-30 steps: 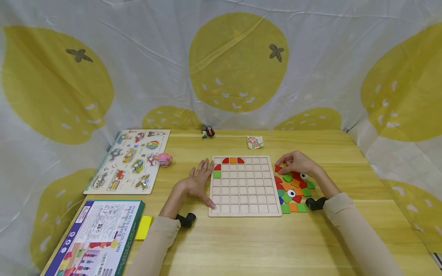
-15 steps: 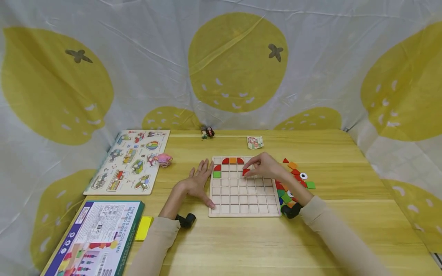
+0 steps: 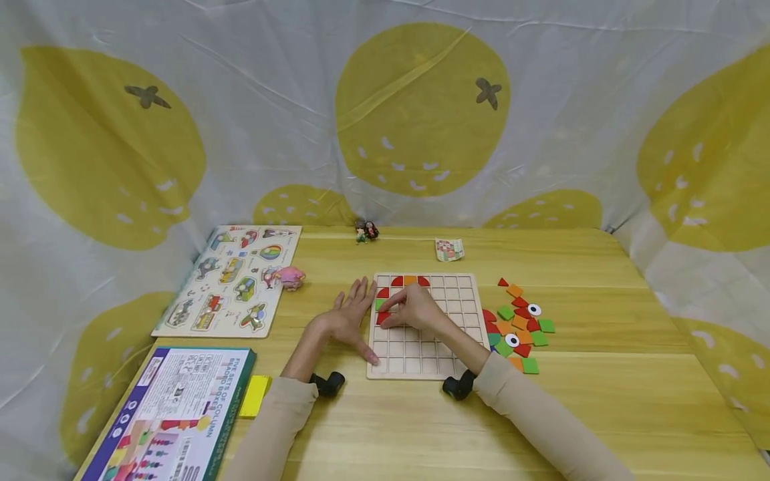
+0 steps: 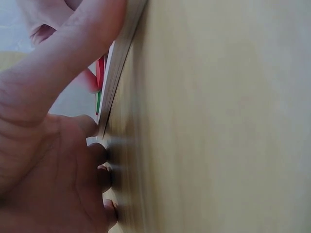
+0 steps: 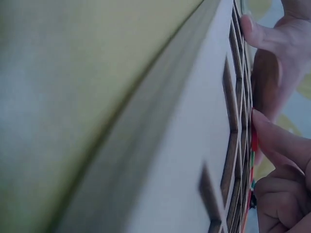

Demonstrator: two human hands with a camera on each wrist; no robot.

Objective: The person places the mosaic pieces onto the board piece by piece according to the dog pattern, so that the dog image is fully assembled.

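Observation:
A wooden grid board (image 3: 415, 375) lies in the middle of the table. My left hand (image 3: 344, 326) rests along its left edge, fingers spread, thumb at the near-left corner. My right hand (image 3: 419, 308) reaches across the board and pinches a red tile (image 3: 381, 319) at the left column. That tile (image 5: 254, 140) also shows at the fingertips in the right wrist view. Just above it in the column sit a green tile (image 3: 379, 304) and a rounded red tile (image 3: 383, 292). An orange tile (image 3: 410, 280) lies between two rounded red ones in the top row.
Loose coloured tiles (image 3: 504, 327) lie right of the board. A small patterned card (image 3: 449, 250) and figurines (image 3: 366, 231) are behind it. On the left are a picture puzzle board (image 3: 225, 287), a pink toy (image 3: 291, 278), a printed box (image 3: 174, 407) and a yellow block (image 3: 254, 395).
My right hand has carried the red tile left from the loose pile, across the board to its left column. My left hand has stayed at the board's edge.

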